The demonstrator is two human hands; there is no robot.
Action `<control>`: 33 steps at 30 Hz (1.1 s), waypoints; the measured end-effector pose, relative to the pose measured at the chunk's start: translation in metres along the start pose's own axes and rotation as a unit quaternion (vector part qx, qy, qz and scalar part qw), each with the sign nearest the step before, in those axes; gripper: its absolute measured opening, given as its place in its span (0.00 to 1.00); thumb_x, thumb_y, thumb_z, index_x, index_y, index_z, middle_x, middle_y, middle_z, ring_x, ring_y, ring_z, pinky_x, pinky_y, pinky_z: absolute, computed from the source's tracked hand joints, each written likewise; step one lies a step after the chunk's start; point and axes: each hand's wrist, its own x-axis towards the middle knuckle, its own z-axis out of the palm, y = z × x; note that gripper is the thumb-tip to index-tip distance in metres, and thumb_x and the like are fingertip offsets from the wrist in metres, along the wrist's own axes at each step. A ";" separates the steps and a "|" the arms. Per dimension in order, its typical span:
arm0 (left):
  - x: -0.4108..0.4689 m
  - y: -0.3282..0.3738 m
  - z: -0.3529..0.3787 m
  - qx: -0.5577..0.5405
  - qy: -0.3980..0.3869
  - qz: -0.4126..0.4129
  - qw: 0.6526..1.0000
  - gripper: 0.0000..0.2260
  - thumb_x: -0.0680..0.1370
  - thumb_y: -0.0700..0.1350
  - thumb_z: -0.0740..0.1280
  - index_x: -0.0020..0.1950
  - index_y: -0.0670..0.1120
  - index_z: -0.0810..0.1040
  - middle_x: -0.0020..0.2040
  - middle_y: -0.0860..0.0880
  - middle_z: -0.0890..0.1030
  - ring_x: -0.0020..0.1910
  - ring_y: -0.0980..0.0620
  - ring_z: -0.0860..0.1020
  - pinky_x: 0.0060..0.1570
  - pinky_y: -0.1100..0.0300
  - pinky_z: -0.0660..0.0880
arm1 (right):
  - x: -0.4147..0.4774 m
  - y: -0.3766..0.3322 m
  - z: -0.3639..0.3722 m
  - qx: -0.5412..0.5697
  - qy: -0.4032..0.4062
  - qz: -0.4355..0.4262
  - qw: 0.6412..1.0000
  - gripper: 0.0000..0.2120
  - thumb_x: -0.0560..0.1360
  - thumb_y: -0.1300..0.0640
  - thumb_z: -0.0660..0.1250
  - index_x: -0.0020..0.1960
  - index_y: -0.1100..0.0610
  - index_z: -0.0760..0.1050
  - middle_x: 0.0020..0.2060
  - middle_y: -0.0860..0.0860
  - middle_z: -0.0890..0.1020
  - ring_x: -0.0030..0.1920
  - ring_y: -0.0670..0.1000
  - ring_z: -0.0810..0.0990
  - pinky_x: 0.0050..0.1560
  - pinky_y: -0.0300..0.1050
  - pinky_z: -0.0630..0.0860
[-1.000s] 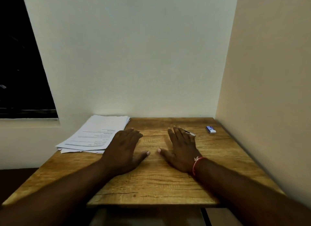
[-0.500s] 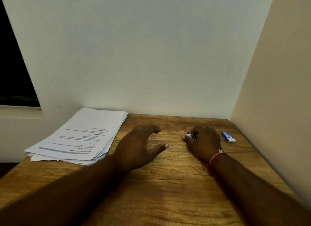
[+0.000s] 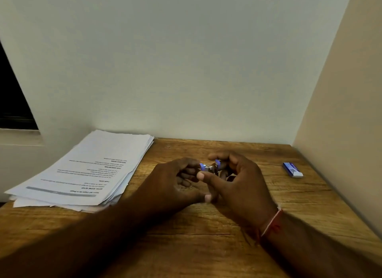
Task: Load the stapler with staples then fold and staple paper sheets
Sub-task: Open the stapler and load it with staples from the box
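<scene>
A small stapler (image 3: 209, 167) with blue ends and a metal body is held over the middle of the wooden table (image 3: 206, 246). My left hand (image 3: 175, 182) pinches its left end and my right hand (image 3: 239, 182) grips its right end, fingers curled around it. Most of the stapler is hidden by my fingers. A stack of printed paper sheets (image 3: 88, 170) lies at the table's back left. A small blue and white staple box (image 3: 292, 169) lies at the back right, apart from my hands.
The table stands in a corner, with a white wall (image 3: 186, 60) behind and a beige wall (image 3: 347, 112) on the right. A dark window (image 3: 10, 95) is at the far left. A red thread band is on my right wrist.
My hands lay flat on the table; the right one then picked up the stapler at the back, and both hands now hold it together at mid table.
</scene>
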 end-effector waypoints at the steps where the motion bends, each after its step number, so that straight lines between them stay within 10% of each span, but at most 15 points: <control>1: -0.001 0.000 0.000 -0.002 0.003 0.005 1.000 0.29 0.68 0.54 0.89 0.66 0.60 0.84 0.56 0.63 0.88 0.56 0.59 0.88 0.55 0.60 0.86 | 0.000 0.000 0.002 0.004 0.000 -0.003 1.000 0.16 0.71 0.45 0.84 0.55 0.40 0.84 0.46 0.42 0.86 0.46 0.44 0.86 0.45 0.39 0.85; 6: -0.002 0.003 -0.001 -0.013 0.043 0.025 0.999 0.16 0.74 0.47 0.86 0.58 0.56 0.88 0.49 0.54 0.90 0.48 0.52 0.90 0.52 0.49 0.88 | -0.002 -0.002 0.001 0.048 -0.024 0.000 0.999 0.11 0.74 0.51 0.83 0.55 0.44 0.86 0.42 0.52 0.88 0.40 0.55 0.88 0.42 0.54 0.88; 22: 0.004 -0.003 -0.003 -0.147 0.072 -0.012 0.986 0.07 0.80 0.44 0.80 0.55 0.46 0.85 0.49 0.44 0.91 0.50 0.45 0.91 0.59 0.42 0.88 | 0.003 0.005 -0.005 0.146 -0.059 0.030 0.987 0.02 0.82 0.60 0.75 0.54 0.57 0.85 0.43 0.57 0.89 0.40 0.54 0.89 0.42 0.45 0.87; 33: 0.007 -0.012 -0.011 -0.276 0.099 -0.072 0.953 0.11 0.82 0.39 0.76 0.60 0.33 0.80 0.52 0.39 0.91 0.56 0.40 0.91 0.60 0.43 0.87 | 0.018 0.025 -0.021 -0.083 -0.082 0.052 0.992 0.02 0.75 0.52 0.82 0.45 0.47 0.89 0.41 0.42 0.89 0.44 0.41 0.85 0.45 0.40 0.82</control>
